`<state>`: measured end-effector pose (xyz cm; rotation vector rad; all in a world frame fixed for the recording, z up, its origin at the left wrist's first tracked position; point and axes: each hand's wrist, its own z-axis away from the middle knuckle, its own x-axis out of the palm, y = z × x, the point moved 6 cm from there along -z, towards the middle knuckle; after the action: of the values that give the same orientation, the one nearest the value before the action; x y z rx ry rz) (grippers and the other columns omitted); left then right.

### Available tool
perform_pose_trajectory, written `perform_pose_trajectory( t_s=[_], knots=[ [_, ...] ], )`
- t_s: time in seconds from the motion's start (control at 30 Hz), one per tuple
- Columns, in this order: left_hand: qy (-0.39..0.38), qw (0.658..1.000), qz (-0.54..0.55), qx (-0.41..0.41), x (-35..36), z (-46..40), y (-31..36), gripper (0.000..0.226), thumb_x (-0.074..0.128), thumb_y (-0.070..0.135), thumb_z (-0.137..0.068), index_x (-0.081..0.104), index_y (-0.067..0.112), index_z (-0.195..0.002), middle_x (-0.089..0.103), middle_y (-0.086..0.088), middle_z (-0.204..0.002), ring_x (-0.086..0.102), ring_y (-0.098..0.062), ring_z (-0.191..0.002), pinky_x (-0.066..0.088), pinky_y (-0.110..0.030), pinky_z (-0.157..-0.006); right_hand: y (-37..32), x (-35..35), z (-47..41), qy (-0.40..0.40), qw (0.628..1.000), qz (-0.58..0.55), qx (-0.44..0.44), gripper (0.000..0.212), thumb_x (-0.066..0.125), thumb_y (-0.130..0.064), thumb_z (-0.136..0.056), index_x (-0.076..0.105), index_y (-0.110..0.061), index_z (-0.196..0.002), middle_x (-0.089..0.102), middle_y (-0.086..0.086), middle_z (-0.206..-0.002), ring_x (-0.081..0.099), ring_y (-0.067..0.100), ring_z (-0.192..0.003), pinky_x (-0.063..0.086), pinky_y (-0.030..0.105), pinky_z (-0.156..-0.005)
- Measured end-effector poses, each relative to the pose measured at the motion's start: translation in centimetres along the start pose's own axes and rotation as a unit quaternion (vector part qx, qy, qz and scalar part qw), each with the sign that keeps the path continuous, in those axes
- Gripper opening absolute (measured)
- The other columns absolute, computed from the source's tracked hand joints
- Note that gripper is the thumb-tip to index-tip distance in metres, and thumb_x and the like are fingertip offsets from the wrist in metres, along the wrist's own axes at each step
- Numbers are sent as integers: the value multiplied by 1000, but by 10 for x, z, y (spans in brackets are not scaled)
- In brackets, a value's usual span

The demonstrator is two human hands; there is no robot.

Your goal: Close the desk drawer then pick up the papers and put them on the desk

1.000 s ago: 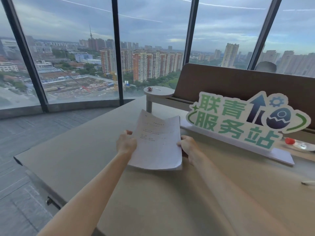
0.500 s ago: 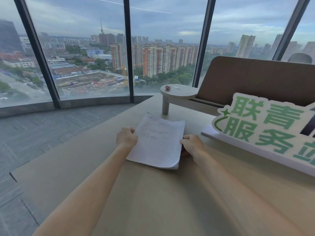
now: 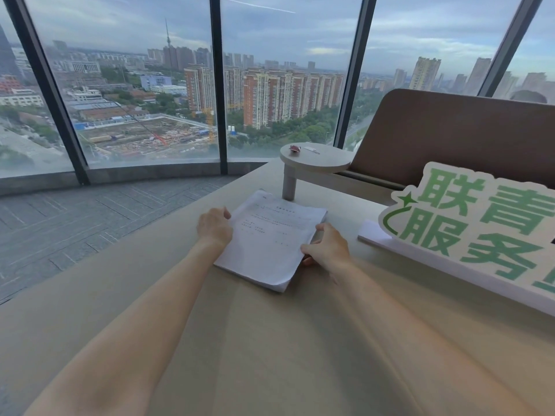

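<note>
Floor-to-ceiling windows frame the city behind a beige desk, where the papers lie flat toward its far edge. The left hand and right hand pinch opposite side edges; light, floppy sheets likely fan apart unless gripped together.

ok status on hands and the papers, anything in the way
Left hand and right hand on the edges of the white printed paper stack. Stack flat on beige desk. Nothing blocking.
</note>
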<state>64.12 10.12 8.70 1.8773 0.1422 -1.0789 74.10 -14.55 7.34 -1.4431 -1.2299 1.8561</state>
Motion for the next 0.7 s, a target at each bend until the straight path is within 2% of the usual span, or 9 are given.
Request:
perform_pose_trajectory(
  t_s=[0.07,0.1,0.2,0.27,0.33,0.4,0.43,0.53,0.7],
  knots=[
    [10,1000,9,7,-1,-3,-1,32,49,-6,-84,70,4,-106,70,-21,-111,61,-37,-110,48,-36,-89,1,3,-4,3,1000,25,-5,44,71,-13,-73,60,-13,-116,71,10,-104,75,27,-79,61,33,-77],
    [13,1000,13,10,0,-5,-1,31,50,-5,-84,72,3,-104,71,-21,-109,61,-37,-108,48,-36,-87,-1,4,-4,0,1000,30,-3,36,70,-11,-75,64,-10,-111,71,9,-103,76,27,-75,60,30,-75],
    [15,1000,18,15,3,-9,-4,30,50,-5,-83,73,2,-101,72,-22,-105,62,-38,-106,48,-36,-88,-5,7,-7,-9,998,58,-9,23,65,-7,-82,68,-4,-104,70,10,-101,74,25,-64,55,17,-56],
    [18,1000,15,17,5,-12,-4,29,51,-5,-82,74,1,-99,73,-22,-104,63,-38,-105,48,-35,-87,-9,9,-8,-14,996,83,-19,20,62,-8,-83,68,-5,-102,70,11,-102,72,24,-61,55,17,-50],
    [16,1000,2,23,6,-15,-4,29,51,-4,-83,74,1,-98,73,-23,-103,63,-39,-104,48,-36,-86,-12,11,-11,-21,993,114,-32,19,60,-10,-82,68,-6,-98,71,12,-100,73,25,-66,62,30,-59],
    [7,999,-20,32,7,-17,-4,29,49,-1,-83,72,3,-100,72,-22,-103,63,-39,-103,48,-37,-85,-15,13,-13,-27,989,140,-40,19,58,-13,-81,69,-7,-95,71,12,-97,74,28,-68,64,37,-64],
    [-3,999,-39,36,7,-17,-3,30,49,0,-83,71,4,-102,72,-21,-104,62,-39,-103,48,-37,-85,-16,13,-13,-32,985,160,-47,20,57,-15,-80,70,-8,-95,71,12,-96,74,29,-71,63,38,-68],
    [-25,994,-87,54,7,-17,1,33,47,5,-82,67,8,-108,69,-19,-110,61,-38,-106,48,-37,-86,-21,13,-13,-35,968,239,-72,24,57,-22,-81,71,-13,-98,72,9,-104,67,28,-97,56,35,-85],
    [-12,989,-117,90,-8,-8,14,30,46,6,-87,64,4,-111,69,-21,-108,63,-38,-102,49,-39,-83,-29,11,-6,-35,968,232,-85,38,59,-26,-86,63,-15,-122,69,11,-113,59,30,-114,49,35,-94]
  ],
)
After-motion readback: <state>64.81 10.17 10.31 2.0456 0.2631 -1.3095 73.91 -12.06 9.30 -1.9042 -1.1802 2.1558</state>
